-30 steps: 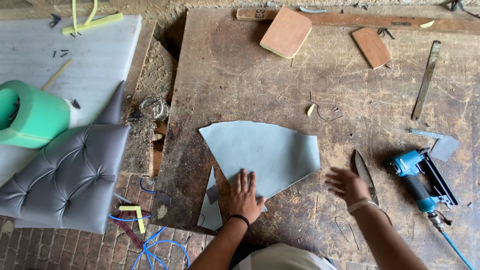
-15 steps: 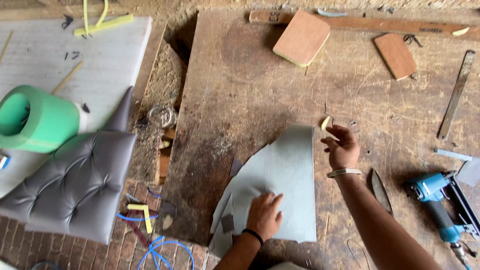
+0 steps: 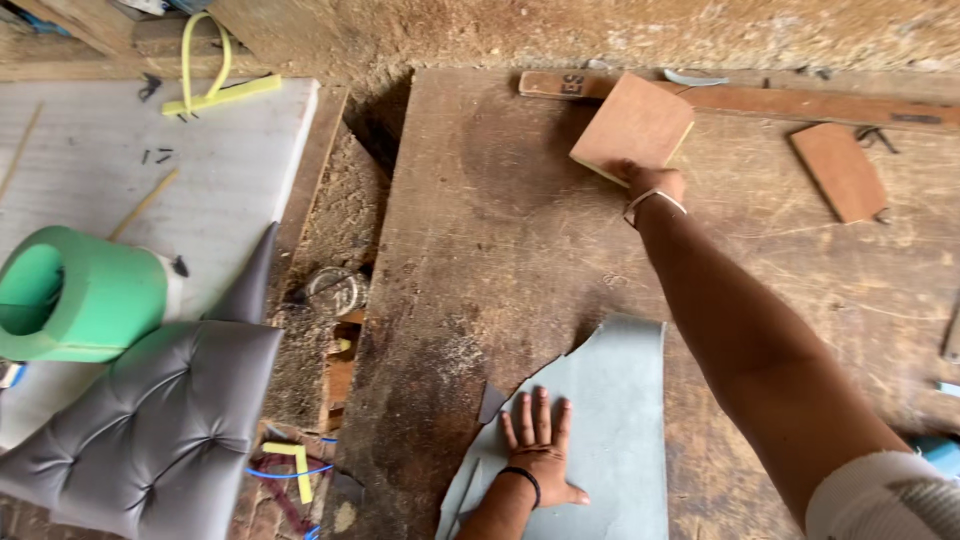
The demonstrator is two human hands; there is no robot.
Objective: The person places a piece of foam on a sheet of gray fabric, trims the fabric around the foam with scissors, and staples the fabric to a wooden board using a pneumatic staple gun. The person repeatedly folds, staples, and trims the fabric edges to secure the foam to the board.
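On the wooden workbench [image 3: 480, 250], the sheet of material [image 3: 610, 440] lies at the near edge, with the left hand [image 3: 540, 455] flat on it. The right hand [image 3: 655, 183] touches the near edge of a square board [image 3: 633, 125] at the far side; behind that lies a long batten [image 3: 760, 98], and a smaller board [image 3: 838, 170] sits to the right. Left of the bench, a tufted cushion [image 3: 150, 430] rests near, with a roll [image 3: 75, 295] behind it on a flat panel [image 3: 200, 180].

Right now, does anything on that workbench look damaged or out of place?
The grey-blue sheet under the left hand has a ragged, jagged upper-left edge, with small offcuts beside it. The worn workbench is dusted with sawdust. The right hand touches a square padded board.
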